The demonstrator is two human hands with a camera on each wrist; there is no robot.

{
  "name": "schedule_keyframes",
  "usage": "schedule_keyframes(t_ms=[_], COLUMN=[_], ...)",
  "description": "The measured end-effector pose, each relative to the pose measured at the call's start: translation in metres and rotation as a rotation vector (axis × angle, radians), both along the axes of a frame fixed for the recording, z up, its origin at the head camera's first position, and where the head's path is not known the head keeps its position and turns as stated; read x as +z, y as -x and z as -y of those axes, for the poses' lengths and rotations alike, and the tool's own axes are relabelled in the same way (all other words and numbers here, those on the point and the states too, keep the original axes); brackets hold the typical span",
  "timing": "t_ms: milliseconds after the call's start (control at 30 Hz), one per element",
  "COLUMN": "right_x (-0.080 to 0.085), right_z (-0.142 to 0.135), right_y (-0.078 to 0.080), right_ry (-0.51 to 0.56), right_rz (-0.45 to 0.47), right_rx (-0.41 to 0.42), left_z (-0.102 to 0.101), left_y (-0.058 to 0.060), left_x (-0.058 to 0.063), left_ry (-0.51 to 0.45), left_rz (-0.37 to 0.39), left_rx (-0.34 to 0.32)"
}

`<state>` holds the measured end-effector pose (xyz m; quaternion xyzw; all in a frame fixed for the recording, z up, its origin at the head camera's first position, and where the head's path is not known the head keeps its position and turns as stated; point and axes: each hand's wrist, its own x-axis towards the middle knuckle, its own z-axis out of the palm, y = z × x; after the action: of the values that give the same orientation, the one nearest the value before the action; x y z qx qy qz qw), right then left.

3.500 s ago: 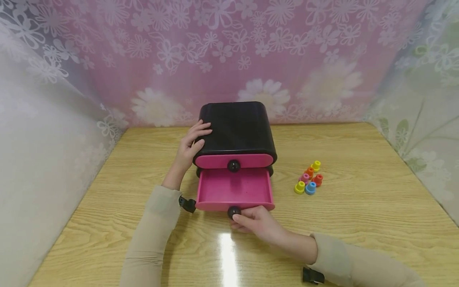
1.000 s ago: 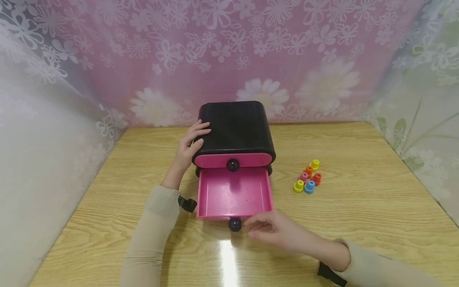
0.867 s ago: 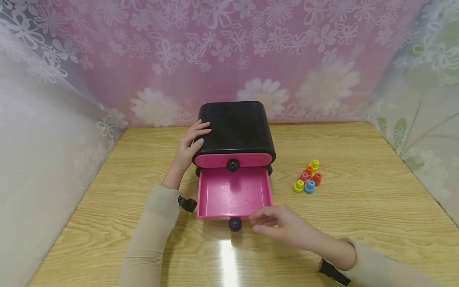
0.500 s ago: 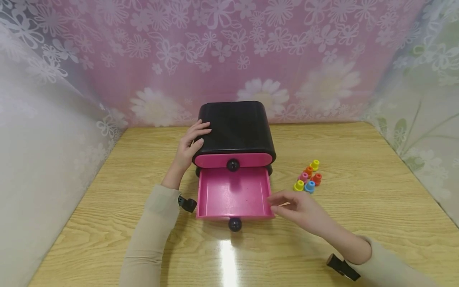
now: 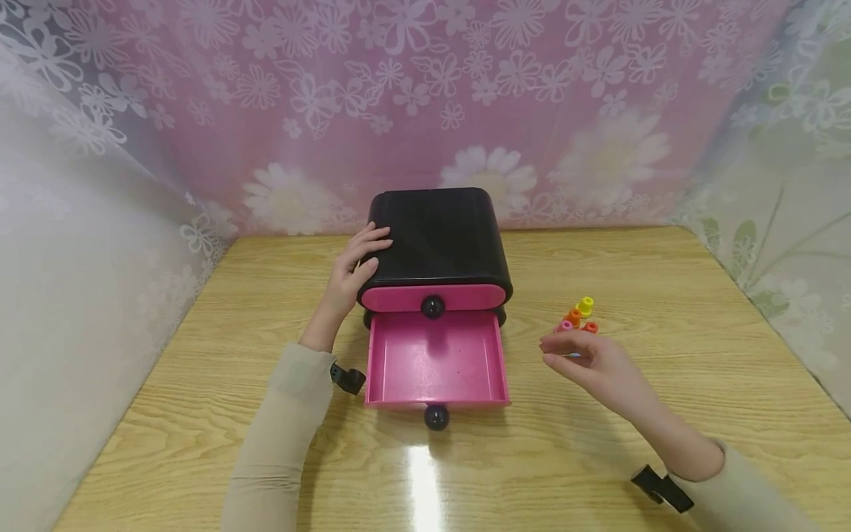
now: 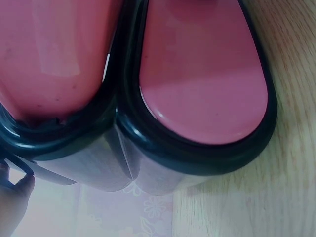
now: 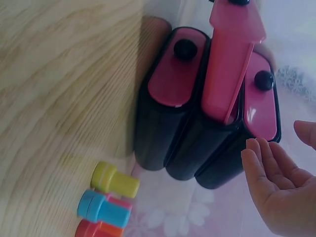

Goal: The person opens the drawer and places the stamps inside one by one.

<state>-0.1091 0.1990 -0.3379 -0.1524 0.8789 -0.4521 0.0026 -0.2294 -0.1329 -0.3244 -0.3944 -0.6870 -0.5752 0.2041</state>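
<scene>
A black drawer unit (image 5: 435, 236) with pink drawer fronts stands at the middle of the table. My left hand (image 5: 352, 270) rests on its left upper edge, fingers spread over the top; the left wrist view shows only a bit of this hand (image 6: 12, 202) at the edge. The middle pink drawer (image 5: 405, 362) is pulled out and has nothing in it. My right hand (image 5: 608, 369) hovers to its right, fingers loosely bent, holding nothing. It partly covers several small plastic toy stamps, among them a yellow stamp (image 5: 585, 307), an orange stamp (image 5: 574, 318) and a blue stamp (image 7: 103, 206).
Above the pulled-out drawer, the top drawer (image 5: 392, 298) is closed. The black round knob (image 5: 436, 417) sticks out toward the table's front. A pink flowered curtain (image 5: 425, 96) hangs behind the wooden table (image 5: 698, 355), with pale cloths at both sides.
My right hand has let go of the knob and moved right and away from me, over to the stamps. The drawer came out further before that. My left hand has stayed put.
</scene>
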Motion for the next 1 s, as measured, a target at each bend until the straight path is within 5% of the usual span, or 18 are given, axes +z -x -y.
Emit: schedule_keyframes(t_ms=[500,1000], right_x=[-0.003,-0.017], right_z=[-0.033,-0.058], right_y=[0.011,0.037], right_ry=[-0.096,-0.231], right_rz=[-0.065,-0.088], right_rx=[-0.126,-0.145], left_z=[0.000,0.000], left_y=[-0.001,0.000], left_x=[0.000,0.000], left_ry=[0.000,-0.002], left_rz=[0.008,0.005], left_rx=[-0.004,-0.015])
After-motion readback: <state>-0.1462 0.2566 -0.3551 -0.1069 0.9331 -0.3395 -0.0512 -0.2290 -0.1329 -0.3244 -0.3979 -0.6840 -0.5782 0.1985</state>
